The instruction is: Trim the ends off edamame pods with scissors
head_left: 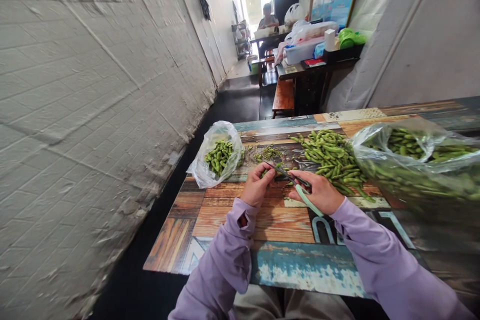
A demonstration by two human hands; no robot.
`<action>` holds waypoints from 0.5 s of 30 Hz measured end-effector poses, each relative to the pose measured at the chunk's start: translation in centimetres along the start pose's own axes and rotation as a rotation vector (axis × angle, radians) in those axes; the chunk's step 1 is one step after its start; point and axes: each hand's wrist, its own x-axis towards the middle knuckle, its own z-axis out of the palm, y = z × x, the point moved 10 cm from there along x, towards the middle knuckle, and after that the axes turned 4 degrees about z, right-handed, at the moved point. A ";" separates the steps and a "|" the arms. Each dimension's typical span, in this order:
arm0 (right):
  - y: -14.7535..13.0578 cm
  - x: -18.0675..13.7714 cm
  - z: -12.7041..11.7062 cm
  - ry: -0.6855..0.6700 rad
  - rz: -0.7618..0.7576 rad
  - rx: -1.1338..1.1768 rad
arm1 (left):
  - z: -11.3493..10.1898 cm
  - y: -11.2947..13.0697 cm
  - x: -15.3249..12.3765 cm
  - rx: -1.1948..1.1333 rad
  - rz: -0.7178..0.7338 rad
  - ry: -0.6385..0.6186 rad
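Observation:
My right hand (318, 191) is closed round a pair of scissors (305, 199) with pale green handles. Their blades point left, towards my left hand (258, 184). That hand pinches a green soybean pod (264, 173), partly hidden by the fingers, at the blade tips. Beyond my hands lie small green trimmings (270, 152) on the table. A loose heap of soybean pods (330, 155) spreads to the right of them. On the left, a clear plastic bag (234, 136) stands open with pods (219, 157) inside.
A large clear bag (405, 175) full of pods takes up the table's right side. The wood-patterned table (228, 217) ends near a white brick wall (75, 125) on the left. Farther back are a bench (284, 96), a cluttered table (296, 67) and a seated person (268, 20).

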 end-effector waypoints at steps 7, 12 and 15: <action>0.5 0.1 0.0 0.019 0.020 -0.047 | 0.3 0.1 -0.2 0.064 0.004 -0.036; 0.5 0.0 0.0 0.022 -0.003 -0.079 | 0.3 0.6 -0.2 0.112 0.022 -0.028; 0.7 0.0 0.1 0.019 -0.007 -0.098 | 0.4 0.8 -0.3 0.139 0.027 -0.035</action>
